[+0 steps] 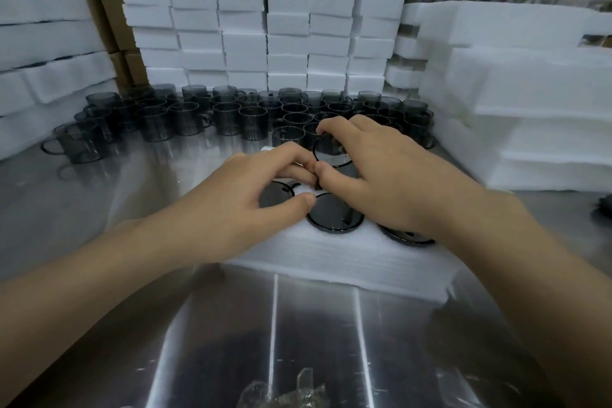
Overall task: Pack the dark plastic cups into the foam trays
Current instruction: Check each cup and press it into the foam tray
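A white foam tray (347, 262) lies on the steel table in front of me, with dark plastic cups sunk into its holes. One seated cup (334, 214) shows in the middle, another (273, 194) under my left hand, a third (405, 237) under my right wrist. My right hand (374, 172) grips the rim of a further cup (331, 152) at the tray's far side, finger and thumb curled round it. My left hand (251, 199) rests on the tray beside it, its fingertips meeting my right thumb at a cup handle. Whether it pinches the handle is hidden.
Several loose dark cups (231, 116) stand in rows at the back of the table. Stacks of white foam blocks (265, 20) rise behind them, with foam trays piled left (49, 43) and right (530, 93). Crumpled clear plastic (291, 391) lies at the near edge.
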